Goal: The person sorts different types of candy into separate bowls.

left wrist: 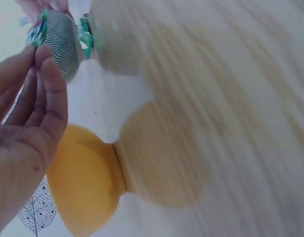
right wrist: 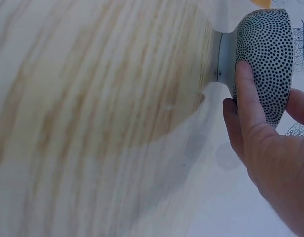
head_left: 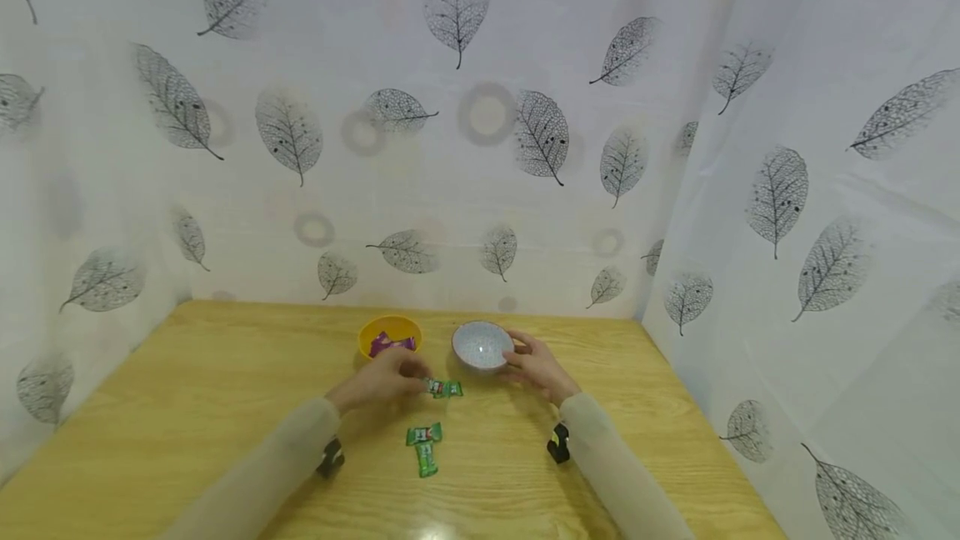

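Note:
My left hand (head_left: 386,379) pinches a green-wrapped candy (left wrist: 38,30) between thumb and fingertips, above the table and in front of the patterned bowl. A second green candy (left wrist: 85,37) lies on the table just beyond it. My right hand (head_left: 542,365) grips the right side of the small patterned bowl (head_left: 482,346), thumb at the rim and fingers (right wrist: 248,91) against its dotted outer wall. The bowl stands upright on its foot. Left of it, behind my left hand, is a yellow bowl (head_left: 391,325) holding purple-wrapped candies (head_left: 392,343).
Nearer the front of the wooden table (head_left: 247,373) lie two more green candies, one crosswise (head_left: 423,434) and one lengthwise (head_left: 426,458), close together. A white leaf-print curtain (head_left: 480,190) hangs behind the table and along its sides.

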Available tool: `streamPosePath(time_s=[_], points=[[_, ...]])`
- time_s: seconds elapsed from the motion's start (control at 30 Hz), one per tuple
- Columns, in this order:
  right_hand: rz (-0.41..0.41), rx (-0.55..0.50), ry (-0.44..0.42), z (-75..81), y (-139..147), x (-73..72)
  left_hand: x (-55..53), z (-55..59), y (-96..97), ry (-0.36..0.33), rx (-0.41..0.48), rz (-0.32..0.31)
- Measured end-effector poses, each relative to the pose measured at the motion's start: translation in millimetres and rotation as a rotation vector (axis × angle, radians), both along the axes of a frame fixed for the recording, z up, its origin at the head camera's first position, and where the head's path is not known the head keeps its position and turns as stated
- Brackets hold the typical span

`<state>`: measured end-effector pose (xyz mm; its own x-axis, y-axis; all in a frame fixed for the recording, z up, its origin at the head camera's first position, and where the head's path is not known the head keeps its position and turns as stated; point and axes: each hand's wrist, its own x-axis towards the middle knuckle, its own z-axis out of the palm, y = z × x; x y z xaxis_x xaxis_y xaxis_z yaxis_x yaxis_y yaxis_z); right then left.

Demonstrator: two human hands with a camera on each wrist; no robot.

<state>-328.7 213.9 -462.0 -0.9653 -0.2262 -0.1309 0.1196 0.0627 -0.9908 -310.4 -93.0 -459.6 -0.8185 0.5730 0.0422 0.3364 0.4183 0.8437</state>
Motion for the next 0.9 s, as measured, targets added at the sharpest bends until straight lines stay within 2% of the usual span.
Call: streamPosePath(time_s=[0.13, 0.33, 0.57, 0.73, 0.9], points=[[-0.002, 0.002, 0.005, -0.1, -0.8, 0.0, -1.4, 4.2, 8.4, 0.000, 0.092, 0.079], [-0.006, 0.006, 0.005, 0.0, -1.1, 0.6, -6.6, 7.4, 21.6, 0.014, 0.169, 0.128], [0.001, -0.006, 0.008, 0.7, -1.6, 0.4, -15.8, 8.2, 37.6, -0.082, 0.282, 0.211], [0.007, 0.000, 0.011, -0.7, -0.5, 0.3, -23.4, 5.4, 50.7, -0.110, 0.297, 0.257], [0.015, -0.001, 0.018, -1.7, 0.2, -0.6, -26.6, 3.3, 62.9, -0.073, 0.294, 0.280]])
